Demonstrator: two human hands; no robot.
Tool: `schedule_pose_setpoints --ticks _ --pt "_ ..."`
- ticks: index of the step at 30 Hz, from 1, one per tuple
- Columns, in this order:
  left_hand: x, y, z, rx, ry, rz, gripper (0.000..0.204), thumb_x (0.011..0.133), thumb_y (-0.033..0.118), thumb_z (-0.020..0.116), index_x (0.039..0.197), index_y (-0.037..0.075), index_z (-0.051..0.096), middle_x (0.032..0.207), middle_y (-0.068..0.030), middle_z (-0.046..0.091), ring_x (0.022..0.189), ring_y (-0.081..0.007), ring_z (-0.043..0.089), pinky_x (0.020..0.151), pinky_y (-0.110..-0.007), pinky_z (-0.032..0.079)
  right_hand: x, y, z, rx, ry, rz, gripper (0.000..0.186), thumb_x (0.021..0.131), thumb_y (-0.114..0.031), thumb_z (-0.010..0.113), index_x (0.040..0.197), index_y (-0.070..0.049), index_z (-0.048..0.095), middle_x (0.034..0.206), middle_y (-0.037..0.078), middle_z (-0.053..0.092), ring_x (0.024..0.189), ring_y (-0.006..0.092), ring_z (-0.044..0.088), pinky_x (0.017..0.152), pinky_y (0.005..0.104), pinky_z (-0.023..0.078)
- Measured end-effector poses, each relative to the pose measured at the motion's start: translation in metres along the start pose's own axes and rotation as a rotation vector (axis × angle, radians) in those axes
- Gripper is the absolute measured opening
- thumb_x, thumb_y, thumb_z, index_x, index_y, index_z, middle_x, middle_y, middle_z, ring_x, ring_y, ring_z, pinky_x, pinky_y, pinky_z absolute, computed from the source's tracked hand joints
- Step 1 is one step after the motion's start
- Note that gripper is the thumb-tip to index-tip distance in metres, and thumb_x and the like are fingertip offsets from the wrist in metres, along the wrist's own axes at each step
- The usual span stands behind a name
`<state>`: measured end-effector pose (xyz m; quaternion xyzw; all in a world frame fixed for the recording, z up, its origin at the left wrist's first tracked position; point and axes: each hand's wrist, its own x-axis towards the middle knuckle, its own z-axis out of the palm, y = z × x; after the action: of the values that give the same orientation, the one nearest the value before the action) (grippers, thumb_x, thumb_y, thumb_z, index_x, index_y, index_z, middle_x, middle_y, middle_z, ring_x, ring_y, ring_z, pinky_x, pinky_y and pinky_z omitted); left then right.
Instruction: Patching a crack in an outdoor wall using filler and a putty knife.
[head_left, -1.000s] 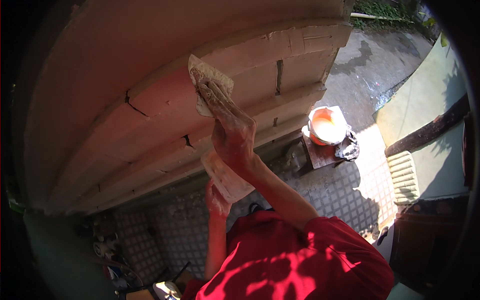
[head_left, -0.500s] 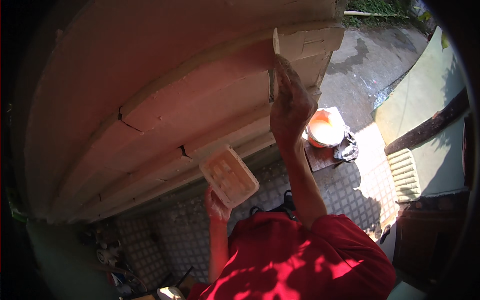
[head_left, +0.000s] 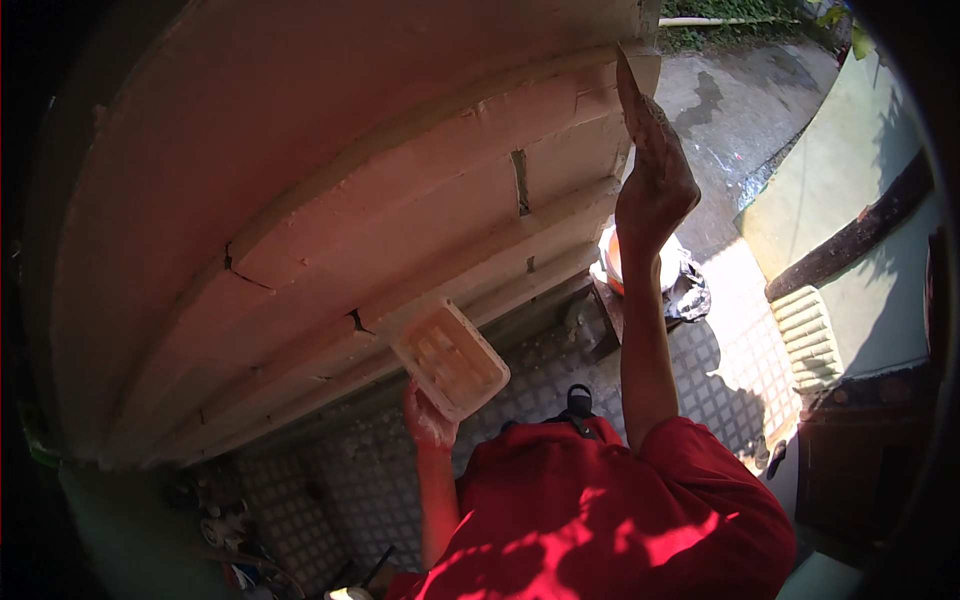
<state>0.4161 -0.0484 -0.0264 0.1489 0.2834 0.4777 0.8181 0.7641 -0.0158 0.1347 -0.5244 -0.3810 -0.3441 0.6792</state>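
My right hand [head_left: 657, 190] is closed around a putty knife [head_left: 629, 88], whose blade shows nearly edge-on. Its tip meets the right end of a stepped, moulded wall [head_left: 430, 170], by the upper ledge. The knife's handle is hidden in my fingers. Lower and to the left, my left hand [head_left: 430, 415] grips a shallow rectangular tray [head_left: 484, 342] by its near left side. Pale smears of paste lie inside the tray, and whitish residue coats both hands. Dark cracks [head_left: 357, 321] and a narrow slot [head_left: 520, 182] break the wall's surface.
Behind my right forearm, a bucket [head_left: 611, 262] stands partly hidden on a low stand [head_left: 607, 305], beside a crumpled plastic bag [head_left: 690, 292]. Patterned tiles [head_left: 690, 365] cover the floor. A dark pole [head_left: 850, 245] leans at the right, near a ribbed cream-coloured piece [head_left: 806, 340].
My right hand has moved right with the putty knife, to the wall's right end, and now partly covers the bucket. The narrow slot shows more fully. My left hand still holds the tray.
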Motion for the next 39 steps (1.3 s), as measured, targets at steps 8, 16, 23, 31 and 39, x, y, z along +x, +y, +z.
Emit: schedule_pose_setpoints --ticks 8,16,23,31,39 --pt "0.004 -0.01 0.007 0.018 -0.045 -0.028 0.057 0.092 0.034 0.05 0.141 0.01 0.036 0.14 -0.0082 0.042 0.128 -0.0257 0.042 0.105 -0.044 0.037 -0.065 -0.08 0.023 0.2 -0.261 0.146 0.053 0.07 0.015 0.047 0.116 -0.004 0.063 0.109 0.017 0.066 0.099 0.0328 0.065 0.082 0.0377 0.054" --pt "0.013 -0.017 0.015 0.016 -0.016 -0.019 0.056 0.092 0.034 0.049 0.141 0.011 0.036 0.141 -0.0075 0.042 0.129 -0.026 0.042 0.106 -0.044 0.036 -0.049 -0.091 0.006 0.276 -0.317 0.154 0.048 0.074 0.016 0.045 0.115 -0.002 0.063 0.111 0.02 0.064 0.105 0.034 0.063 0.088 0.0376 0.052" --pt "0.013 -0.02 0.022 -0.001 -0.026 -0.033 0.054 0.093 0.031 0.047 0.141 0.01 0.037 0.142 -0.0105 0.042 0.129 -0.0288 0.043 0.107 -0.046 0.036 0.012 0.038 -0.007 -0.09 -0.037 0.065 0.028 0.09 -0.001 0.052 0.116 -0.004 0.065 0.104 0.016 0.068 0.094 0.0266 0.068 0.075 0.0303 0.054" --pt "0.009 -0.02 0.023 -0.046 -0.01 -0.071 0.054 0.093 0.032 0.047 0.141 0.011 0.037 0.141 -0.0092 0.043 0.131 -0.0277 0.04 0.109 -0.048 0.033 -0.058 -0.097 0.02 0.27 -0.375 0.152 0.052 0.072 0.016 0.048 0.118 -0.004 0.061 0.112 0.016 0.065 0.102 0.0332 0.064 0.089 0.0376 0.053" --pt "0.009 -0.013 0.011 -0.003 0.002 0.024 0.056 0.092 0.032 0.048 0.142 0.011 0.034 0.141 -0.009 0.042 0.129 -0.027 0.042 0.106 -0.044 0.036 -0.029 -0.071 0.002 0.145 -0.277 0.284 0.033 0.086 0.012 0.05 0.115 0.002 0.062 0.11 0.018 0.067 0.099 0.0233 0.066 0.081 0.0325 0.053"
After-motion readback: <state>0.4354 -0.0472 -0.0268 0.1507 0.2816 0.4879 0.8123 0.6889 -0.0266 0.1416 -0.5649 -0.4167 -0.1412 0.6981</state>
